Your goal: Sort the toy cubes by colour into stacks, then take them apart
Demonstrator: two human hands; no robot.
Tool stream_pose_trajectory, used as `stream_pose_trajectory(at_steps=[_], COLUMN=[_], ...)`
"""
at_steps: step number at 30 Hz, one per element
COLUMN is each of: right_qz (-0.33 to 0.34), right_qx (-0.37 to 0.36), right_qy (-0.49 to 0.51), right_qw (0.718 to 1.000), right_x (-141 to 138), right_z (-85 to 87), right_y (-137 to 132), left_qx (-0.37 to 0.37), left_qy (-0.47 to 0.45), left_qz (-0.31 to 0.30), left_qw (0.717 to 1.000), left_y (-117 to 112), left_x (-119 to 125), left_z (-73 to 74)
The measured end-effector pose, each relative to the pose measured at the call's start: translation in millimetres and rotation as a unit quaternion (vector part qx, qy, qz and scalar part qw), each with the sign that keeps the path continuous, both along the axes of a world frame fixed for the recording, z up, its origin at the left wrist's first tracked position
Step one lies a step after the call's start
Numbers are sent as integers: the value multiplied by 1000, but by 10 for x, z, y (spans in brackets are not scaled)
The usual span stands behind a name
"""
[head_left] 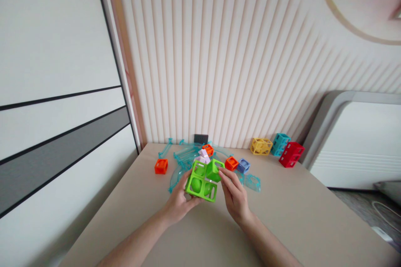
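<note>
Above the table, my left hand [177, 201] is closed around the left and lower side of a bright green block of open-framed cubes [204, 181] with rounded shapes inside. A single green cube [214, 171] sits tilted at the block's upper right corner. The fingers of my right hand [235, 197] are pressed on that cube's right side. Whether the cube is fixed to the block or only resting against it, I cannot tell. Just behind the block lie pale lilac pieces [203, 157], partly covered by it.
Clear teal track pieces [184, 156] spread behind my hands. Orange cubes [161, 166] [231, 163] and a blue cube [243, 166] lie around them. Yellow [261, 146], teal [280, 144] and red blocks [291, 154] stand at the right. A black item [201, 138] is by the ribbed wall.
</note>
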State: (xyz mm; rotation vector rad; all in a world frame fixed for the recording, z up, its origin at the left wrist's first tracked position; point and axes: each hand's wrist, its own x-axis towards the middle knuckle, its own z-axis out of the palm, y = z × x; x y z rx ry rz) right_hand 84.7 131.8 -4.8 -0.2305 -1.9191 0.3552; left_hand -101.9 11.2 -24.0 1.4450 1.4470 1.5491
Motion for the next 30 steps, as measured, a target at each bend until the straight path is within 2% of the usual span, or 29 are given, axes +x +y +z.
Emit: stream_pose_trajectory(at_steps=[5, 12, 20, 24, 27, 30], right_qz=[-40, 38, 84, 47, 11, 56], right_qx=[-16, 51, 36, -20, -108, -228], right_qy=[19, -84, -110, -66, -11, 6], right_qw=[999, 994, 990, 996, 994, 972], right_x=[4, 47, 71, 63, 16, -49], right_z=[2, -12, 55, 35, 28, 20], right_y=[59, 47, -7, -45, -69, -85], left_qx=[-5, 5, 0, 5, 7, 10], left_qy=[5, -16, -46, -52, -50, -42], left_qz=[11, 1, -7, 1, 7, 13], left_qw=[1000, 1000, 999, 999, 999, 999], left_y=[-6, -2, -15, -16, -17, -14], left_x=[9, 7, 10, 11, 9, -4], left_z=[30, 11, 33, 37, 35, 6])
